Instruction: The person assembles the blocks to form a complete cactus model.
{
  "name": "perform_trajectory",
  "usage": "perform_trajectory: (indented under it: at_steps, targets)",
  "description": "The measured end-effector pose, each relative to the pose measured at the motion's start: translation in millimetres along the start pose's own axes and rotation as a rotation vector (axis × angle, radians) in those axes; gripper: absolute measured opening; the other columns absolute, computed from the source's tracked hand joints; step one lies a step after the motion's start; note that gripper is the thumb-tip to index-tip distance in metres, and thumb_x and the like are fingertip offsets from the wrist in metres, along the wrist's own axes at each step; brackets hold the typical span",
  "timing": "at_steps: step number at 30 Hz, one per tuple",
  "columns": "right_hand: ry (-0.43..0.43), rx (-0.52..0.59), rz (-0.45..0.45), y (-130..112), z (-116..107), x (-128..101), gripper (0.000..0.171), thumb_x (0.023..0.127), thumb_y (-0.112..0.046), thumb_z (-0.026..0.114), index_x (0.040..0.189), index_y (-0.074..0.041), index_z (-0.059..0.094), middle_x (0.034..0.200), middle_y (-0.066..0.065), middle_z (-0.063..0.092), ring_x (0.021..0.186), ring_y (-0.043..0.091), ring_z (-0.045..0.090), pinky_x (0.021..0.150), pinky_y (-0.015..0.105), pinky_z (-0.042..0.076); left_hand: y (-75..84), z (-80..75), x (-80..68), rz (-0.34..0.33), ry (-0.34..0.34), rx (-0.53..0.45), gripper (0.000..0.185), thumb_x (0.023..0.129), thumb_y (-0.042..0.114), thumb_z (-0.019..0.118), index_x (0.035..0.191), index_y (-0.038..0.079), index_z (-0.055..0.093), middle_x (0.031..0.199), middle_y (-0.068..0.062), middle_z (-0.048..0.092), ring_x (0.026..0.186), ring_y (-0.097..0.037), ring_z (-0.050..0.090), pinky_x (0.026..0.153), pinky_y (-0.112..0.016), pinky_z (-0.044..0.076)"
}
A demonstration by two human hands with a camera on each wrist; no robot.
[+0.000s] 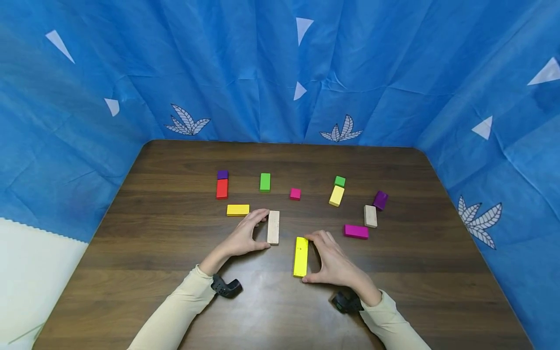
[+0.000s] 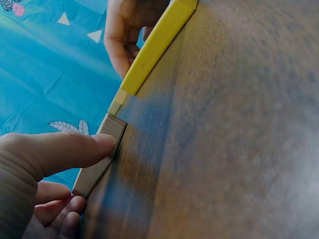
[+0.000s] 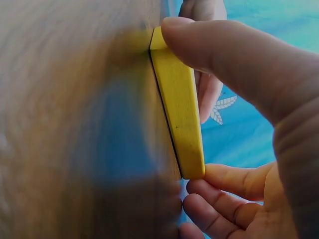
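Near the table's middle, my left hand (image 1: 242, 237) pinches a plain wooden block (image 1: 273, 227) lengthwise, thumb at the near end and fingers at the far end. The left wrist view shows that thumb pressed on the block's end. To the right and a little nearer, my right hand (image 1: 334, 262) holds a longer yellow block (image 1: 300, 256) the same way, thumb at its near end and index finger at its far end. Both blocks lie low over the tabletop, roughly parallel, with a gap between them. A smaller yellow block (image 1: 238, 210) lies just beyond my left fingers.
Behind on the wooden table (image 1: 175, 233) lie a red block (image 1: 221, 189), a green block (image 1: 265, 182), a pink cube (image 1: 295, 194) and a pale yellow block (image 1: 336, 196). Rightward are a magenta block (image 1: 356, 232), a beige block (image 1: 370, 216) and a purple block (image 1: 380, 200). Blue curtains (image 1: 280, 73) border the table.
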State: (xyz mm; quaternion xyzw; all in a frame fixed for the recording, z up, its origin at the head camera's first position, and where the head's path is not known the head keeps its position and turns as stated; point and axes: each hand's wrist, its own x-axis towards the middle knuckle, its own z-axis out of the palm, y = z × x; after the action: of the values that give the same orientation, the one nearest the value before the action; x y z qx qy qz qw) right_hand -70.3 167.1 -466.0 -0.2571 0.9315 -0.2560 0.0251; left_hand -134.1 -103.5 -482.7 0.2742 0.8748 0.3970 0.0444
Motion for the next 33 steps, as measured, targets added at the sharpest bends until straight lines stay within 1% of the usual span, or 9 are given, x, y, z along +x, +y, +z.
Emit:
perform_trajectory:
  at_steps: [5,11,15,18,22,27,30,33]
  targets:
    - [0.007,0.006,-0.006,0.9,0.0,-0.1,0.091,0.050,-0.051,0.078,0.124,-0.011,0.044,0.112,-0.001,0.045,0.102,0.010,0.038,0.084,0.034,0.042,0.1,-0.1,0.1,0.001,0.010,-0.001,0.084,0.061,0.024,0.079,0.132,0.003,0.040,0.134,-0.007,0.039,0.117,-0.020,0.041,0.096,-0.040,0.035]
    - [0.010,0.016,-0.004,1.6,0.1,-0.1,0.090,0.049,-0.050,0.079,0.123,-0.012,0.045,0.112,-0.002,0.045,0.102,0.009,0.038,0.085,0.034,0.042,0.0,2.0,1.1,0.004,0.038,0.010,0.084,0.059,0.028,0.081,0.130,0.003,0.044,0.131,-0.005,0.043,0.114,-0.018,0.044,0.097,-0.041,0.033]
    - [0.018,0.023,-0.039,-0.2,-0.3,0.0,0.090,0.048,-0.051,0.079,0.122,-0.012,0.046,0.112,-0.004,0.045,0.102,0.007,0.038,0.085,0.033,0.043,1.4,4.3,1.7,0.012,0.063,0.017,0.085,0.057,0.030,0.082,0.128,0.002,0.046,0.129,-0.005,0.045,0.115,-0.019,0.044,0.097,-0.042,0.033]
    - [0.020,0.049,-0.082,-4.1,-1.1,0.8,0.089,0.050,-0.053,0.078,0.122,-0.014,0.046,0.113,-0.006,0.045,0.104,0.005,0.037,0.086,0.032,0.042,3.0,5.9,1.5,0.020,0.080,0.023,0.085,0.056,0.030,0.083,0.127,0.002,0.047,0.128,-0.006,0.045,0.117,-0.020,0.042,0.098,-0.044,0.031]
    - [0.002,0.088,-0.137,-11.0,-2.2,1.0,0.088,0.052,-0.053,0.077,0.124,-0.015,0.044,0.115,-0.007,0.043,0.106,0.004,0.036,0.088,0.032,0.041,5.0,9.1,1.1,0.047,0.090,0.036,0.084,0.056,0.031,0.082,0.127,0.003,0.047,0.127,-0.006,0.046,0.116,-0.019,0.042,0.096,-0.046,0.033]
    - [-0.016,0.106,-0.200,-17.4,-1.2,0.4,0.089,0.052,-0.054,0.077,0.125,-0.014,0.043,0.116,-0.006,0.043,0.106,0.007,0.037,0.086,0.032,0.040,6.9,13.1,0.2,0.098,0.098,0.045,0.081,0.057,0.035,0.081,0.125,0.003,0.050,0.124,-0.004,0.047,0.113,-0.016,0.044,0.092,-0.043,0.038]
    - [-0.009,0.110,-0.209,-18.0,-0.4,-0.1,0.090,0.052,-0.053,0.077,0.125,-0.014,0.043,0.115,-0.005,0.043,0.105,0.008,0.038,0.085,0.032,0.040,9.0,14.8,-1.7,0.117,0.104,0.030,0.081,0.056,0.034,0.082,0.123,0.002,0.050,0.123,-0.004,0.047,0.108,-0.014,0.047,0.090,-0.041,0.040]
    - [0.003,0.108,-0.204,-16.5,-0.6,-1.0,0.090,0.052,-0.052,0.078,0.125,-0.014,0.043,0.115,-0.004,0.043,0.106,0.009,0.038,0.086,0.033,0.040,12.3,16.8,-6.6,0.129,0.101,0.015,0.081,0.055,0.033,0.082,0.123,0.001,0.051,0.122,-0.003,0.047,0.105,-0.013,0.049,0.089,-0.040,0.041]
